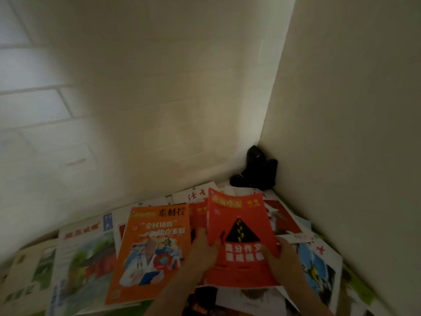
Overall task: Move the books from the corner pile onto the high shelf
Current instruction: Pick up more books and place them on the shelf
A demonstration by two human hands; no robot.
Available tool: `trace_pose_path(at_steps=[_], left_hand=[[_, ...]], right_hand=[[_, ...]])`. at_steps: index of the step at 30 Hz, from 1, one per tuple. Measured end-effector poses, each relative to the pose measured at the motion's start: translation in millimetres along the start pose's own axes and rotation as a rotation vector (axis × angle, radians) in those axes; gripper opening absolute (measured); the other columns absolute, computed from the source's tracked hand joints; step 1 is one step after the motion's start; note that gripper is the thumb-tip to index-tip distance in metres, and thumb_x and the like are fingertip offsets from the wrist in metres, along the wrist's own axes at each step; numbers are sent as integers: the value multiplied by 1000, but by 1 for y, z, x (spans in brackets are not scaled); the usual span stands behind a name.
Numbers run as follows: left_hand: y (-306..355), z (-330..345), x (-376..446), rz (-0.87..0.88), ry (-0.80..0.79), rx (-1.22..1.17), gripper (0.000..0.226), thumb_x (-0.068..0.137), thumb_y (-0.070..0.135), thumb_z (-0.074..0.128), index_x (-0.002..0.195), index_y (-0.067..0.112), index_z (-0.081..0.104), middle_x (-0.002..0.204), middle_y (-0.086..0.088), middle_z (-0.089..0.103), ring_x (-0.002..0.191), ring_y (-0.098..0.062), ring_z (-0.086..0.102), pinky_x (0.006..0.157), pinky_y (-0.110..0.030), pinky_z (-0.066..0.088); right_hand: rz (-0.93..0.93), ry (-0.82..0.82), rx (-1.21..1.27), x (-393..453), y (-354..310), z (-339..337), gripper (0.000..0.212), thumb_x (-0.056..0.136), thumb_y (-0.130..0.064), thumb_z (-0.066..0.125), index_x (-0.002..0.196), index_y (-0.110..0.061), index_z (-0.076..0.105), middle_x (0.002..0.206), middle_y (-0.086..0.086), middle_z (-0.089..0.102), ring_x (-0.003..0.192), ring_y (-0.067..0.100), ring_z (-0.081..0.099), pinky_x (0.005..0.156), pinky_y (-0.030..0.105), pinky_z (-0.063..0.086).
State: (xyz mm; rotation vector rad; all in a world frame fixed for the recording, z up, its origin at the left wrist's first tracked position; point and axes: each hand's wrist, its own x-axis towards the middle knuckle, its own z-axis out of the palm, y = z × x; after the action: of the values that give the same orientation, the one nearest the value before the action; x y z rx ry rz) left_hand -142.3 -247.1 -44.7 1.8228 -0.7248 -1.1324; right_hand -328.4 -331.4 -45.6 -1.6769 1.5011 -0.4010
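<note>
**Red book in both hands, the pile barely touched**

The thin red paperback book with a black triangle on its cover (241,236) is tilted up off the corner pile of books and magazines (86,254), held by its lower half. The left hand (202,249) pinches its left edge, thumb on the cover; the right hand (281,258) curls round its lower right edge, so both grips are closed on this one book.

Just beside it on the left lies a glossy orange magazine with a doctor pictured on the front (151,249), flat on the pile. More white, green and blue covers spread out beneath, reaching the corner where the two cream walls meet. A black object (257,169), too dark to identify, sits right in that corner.

The high shelf is not in view. Judging by the many books lying here, most of the work is left.

The writing is Chinese and blurred; the orange cover seems to read "素材控" and "全民抗疫".
</note>
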Motion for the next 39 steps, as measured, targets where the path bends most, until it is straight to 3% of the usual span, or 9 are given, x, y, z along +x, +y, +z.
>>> trace_pose_path(at_steps=[4, 7, 15, 19, 23, 29, 33, 37, 39], left_hand=[[-2, -116, -18, -2, 252, -26, 27, 98, 22, 52, 122, 30, 43, 103, 2, 64, 89, -19, 67, 78, -42, 55], [-29, -181, -30, -139, 358, 49, 32, 95, 14, 56, 126, 17, 47, 108, -16, 66, 92, -33, 66, 86, -51, 53], [-58, -181, -43, -192, 484, 636, 46, 91, 37, 56, 133, 22, 44, 128, -9, 55, 113, -27, 56, 96, -42, 48], [-52, -166, -58, -205, 347, 297, 43, 96, 28, 53, 136, 19, 41, 129, -5, 57, 117, -26, 57, 96, -36, 45], [-47, -160, -59, -136, 284, 120, 24, 97, 19, 49, 121, 23, 49, 103, 6, 62, 95, -15, 63, 88, -35, 52], [-64, -165, -46, -187, 273, -335, 42, 103, 40, 34, 109, 13, 65, 101, -14, 72, 89, -28, 72, 88, -50, 54], [-60, -164, -47, -224, 365, -364, 58, 102, 48, 21, 96, 11, 65, 93, -12, 73, 90, -27, 70, 90, -44, 53], [-66, -168, -32, -264, 329, -298, 42, 95, 47, 47, 110, 11, 62, 105, -7, 71, 97, -25, 69, 92, -47, 53], [-66, -168, -27, -287, 327, -241, 28, 86, 34, 68, 103, 14, 60, 109, -5, 69, 100, -26, 67, 93, -47, 53]], right_hand=[[-36, -173, 24, 12, -44, 52, 28, 98, -44, 45, 96, -23, 63, 92, 0, 69, 84, 17, 67, 74, 28, 54], [75, -330, -25, 12, -44, 90, 25, 97, -35, 50, 76, -20, 53, 79, 1, 60, 70, 16, 58, 62, 23, 48], [-61, -355, -234, -8, -65, 104, 31, 99, -37, 47, 102, -12, 64, 99, 4, 68, 80, 15, 61, 77, 25, 51], [-316, -122, -302, 7, -120, 24, 25, 101, -26, 46, 102, -12, 67, 90, 7, 70, 76, 19, 64, 70, 21, 47], [-275, -23, -94, 9, -176, -44, 26, 99, -26, 50, 109, -8, 66, 89, 8, 71, 73, 22, 64, 65, 27, 46], [-88, -314, 193, -41, -152, 78, 28, 99, -35, 47, 109, -14, 63, 95, 7, 74, 84, 24, 72, 82, 44, 58], [-147, -321, -274, -44, -112, 135, 38, 95, -41, 54, 123, -15, 57, 119, 3, 65, 94, 15, 61, 89, 27, 50], [-133, -298, -359, -26, -100, 135, 67, 82, -46, 71, 137, -21, 43, 132, 7, 52, 113, 23, 54, 99, 37, 46], [33, -441, -190, -20, -104, 134, 64, 78, -41, 77, 131, -18, 50, 124, 6, 59, 101, 20, 58, 91, 34, 49]])
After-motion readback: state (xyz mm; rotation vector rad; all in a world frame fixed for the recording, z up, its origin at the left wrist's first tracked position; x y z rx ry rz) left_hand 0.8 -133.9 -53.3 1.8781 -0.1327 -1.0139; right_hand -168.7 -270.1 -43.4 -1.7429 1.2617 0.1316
